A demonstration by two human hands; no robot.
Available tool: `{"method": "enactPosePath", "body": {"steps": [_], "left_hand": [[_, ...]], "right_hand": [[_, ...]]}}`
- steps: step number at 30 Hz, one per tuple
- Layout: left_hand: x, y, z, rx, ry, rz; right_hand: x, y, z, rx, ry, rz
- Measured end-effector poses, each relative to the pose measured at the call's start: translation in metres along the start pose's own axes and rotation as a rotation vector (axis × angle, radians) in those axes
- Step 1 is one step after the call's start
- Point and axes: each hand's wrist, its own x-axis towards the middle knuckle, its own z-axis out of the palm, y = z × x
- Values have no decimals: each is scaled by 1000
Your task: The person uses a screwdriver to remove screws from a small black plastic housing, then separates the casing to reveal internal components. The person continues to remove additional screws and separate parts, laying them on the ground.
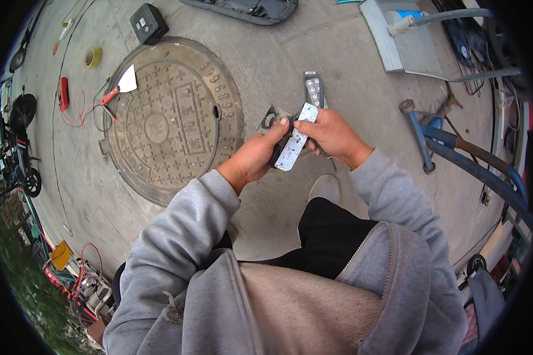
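My left hand (260, 151) grips a dark housing piece (271, 116), its thumb pressed on top near the upper end. Between thumb and fingers, my right hand (335, 135) holds a white LED circuit board (295, 144) dotted with small yellow chips. The board slants across the front of the dark piece, and its lower end is close to my left fingers. Just beyond my right hand is a lamp part (313, 88) with a row of round clear lenses in a dark frame; my hand hides its lower end. A thin tool tip (334, 164) shows below my right hand.
Left of my hands lies a round manhole cover (160, 128), with a red-handled scraper (125, 82) on it. Near it are a red tool (63, 94) with leads, yellow tape (93, 57) and a black box (149, 23). A blue metal frame (466, 155) stands at right.
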Motion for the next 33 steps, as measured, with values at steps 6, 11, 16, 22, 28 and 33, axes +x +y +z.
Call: {"method": "enactPosePath", "body": {"steps": [6,11,16,22,28,33], "left_hand": [[8,15,-19,250,412,202],[-1,42,-59,-371,-37,195],[-3,33,-47,-419,-245,171],[-1,20,-33,-454,-279,84],[1,15,-21,-454,-180,163],[-4,19,-9,-486,-160,219]], "right_hand": [[-12,0,-1,-228,-28,75],[-7,16,-9,-249,90,75],[2,26,-11,-340,140,47],[-4,8,6,-581,450,-661],[-19,-8,29,-502,209,-459],[-16,-6,35,-108,246,-398]]}}
